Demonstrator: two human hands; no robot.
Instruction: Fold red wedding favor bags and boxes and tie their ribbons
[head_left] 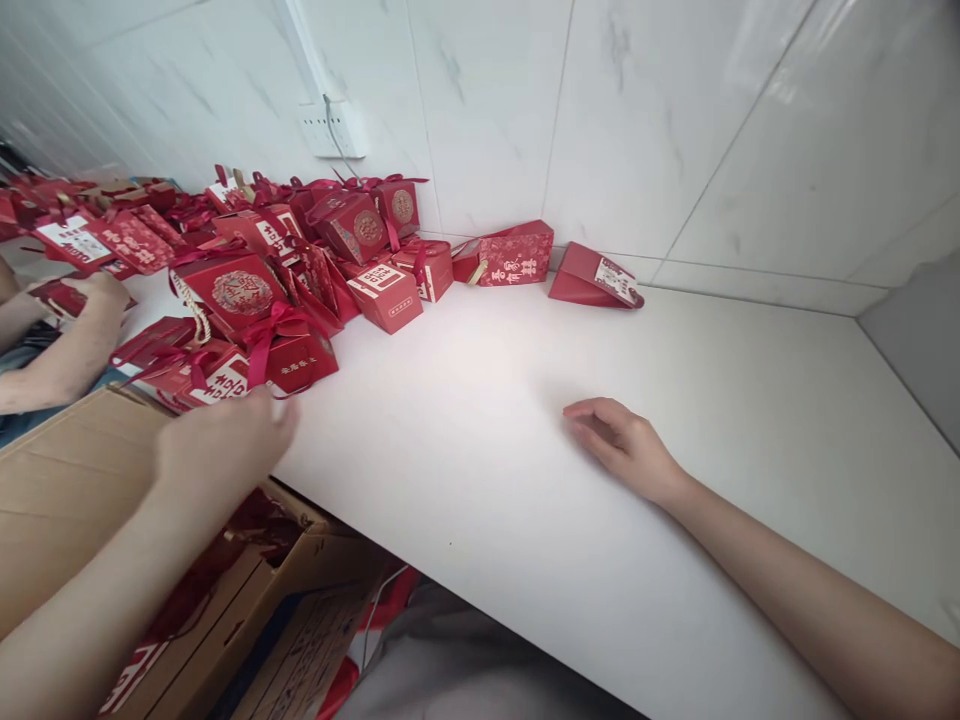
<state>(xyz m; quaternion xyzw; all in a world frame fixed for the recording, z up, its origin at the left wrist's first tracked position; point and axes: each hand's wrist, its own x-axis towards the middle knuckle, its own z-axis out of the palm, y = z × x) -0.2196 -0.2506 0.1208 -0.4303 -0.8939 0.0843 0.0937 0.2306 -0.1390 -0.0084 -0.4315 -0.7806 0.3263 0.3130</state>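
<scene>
Head view: white table [480,450] w/ a pile of red gift boxes [247,270] along the far-left wall. Left hand [225,440], blurred, at near-left table edge, just beside a red ribboned box [300,360]; can't tell finger state. Right hand [626,448] rests empty on the table, centre-right, fingers loosely together, slightly curled. Another person's arm [67,350] far left; cardboard carton [67,480] below.

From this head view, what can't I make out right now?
Head view:
Left hand: motion blur hides its fingers; contact with the ribboned red box unclear.
Open carton: contents mostly hidden behind the left forearm and table edge.
Pile of red boxes: cut off by the left frame edge.
Box labels: print too small to read.
</scene>
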